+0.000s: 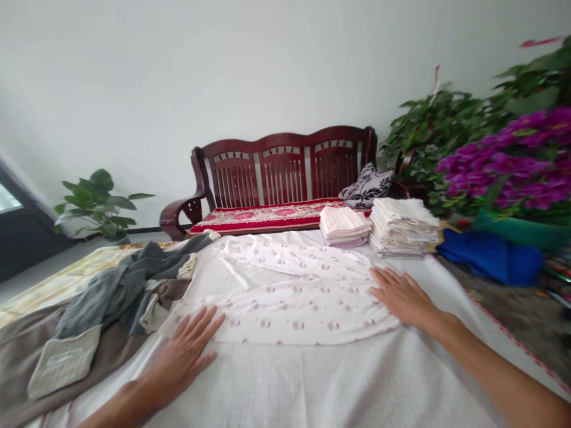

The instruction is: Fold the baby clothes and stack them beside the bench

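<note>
A pair of white printed trousers (285,306) lies spread sideways on the white tablecloth (285,380), its two legs side by side. My left hand (190,345) rests flat on the left end of the near leg, fingers spread. On the right, my right hand (401,294) lies palm down at the other end of the trousers, its fingers stretched out over the fabric. Small pinkish-grey figures dot the cloth, and a few soft wrinkles run along it.
Folded striped cloth (344,224) and a taller pile of folded pale clothes (401,226) stand at the back right. Grey and brown garments (111,291) lie heaped at left. Beyond is a wooden bench (281,166); purple flowers (513,160) and blue cloth (491,255) are at right.
</note>
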Available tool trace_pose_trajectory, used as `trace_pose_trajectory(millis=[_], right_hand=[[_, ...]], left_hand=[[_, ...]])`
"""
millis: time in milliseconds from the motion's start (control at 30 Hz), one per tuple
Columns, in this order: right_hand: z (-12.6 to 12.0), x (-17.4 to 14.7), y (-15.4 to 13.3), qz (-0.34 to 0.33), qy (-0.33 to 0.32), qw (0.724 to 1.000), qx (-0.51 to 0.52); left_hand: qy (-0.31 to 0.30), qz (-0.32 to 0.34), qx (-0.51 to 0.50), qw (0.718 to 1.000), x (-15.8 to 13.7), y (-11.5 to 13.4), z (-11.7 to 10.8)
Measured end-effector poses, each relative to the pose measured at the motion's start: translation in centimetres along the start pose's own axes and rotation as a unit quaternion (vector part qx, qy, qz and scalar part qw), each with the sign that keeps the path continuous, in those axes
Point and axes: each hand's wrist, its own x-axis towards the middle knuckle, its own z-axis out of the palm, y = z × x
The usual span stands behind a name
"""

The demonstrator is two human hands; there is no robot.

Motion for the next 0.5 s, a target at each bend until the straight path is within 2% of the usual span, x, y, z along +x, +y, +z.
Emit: trace_pose_trajectory(millis=[167,300,367,500], right_hand=[[-0.4,0.3,0.0,-0.006,0.015,1.0,0.011],[-2.4,-0.1,-0.7,-0.012,0.067,0.997,0.024],[-4.1,-0.9,-1.4,-0.048,0.047,0.996,0.064],[-6.6,-3.4,-2.8,-0.142,-0.051,0.979,0.139]], left_hand=[[0.011,-0.066,-0.027,0.997,-2.1,-4.2,-0.4],[-0.004,-0.09,-0.074,0.993,-2.3,-5.9,-1.5],[-0.012,-0.089,-0.072,0.993,-2.5,-6.4,-2.1],[-0.004,-0.104,-0.016,0.994,-2.3,-6.4,-3.2]])
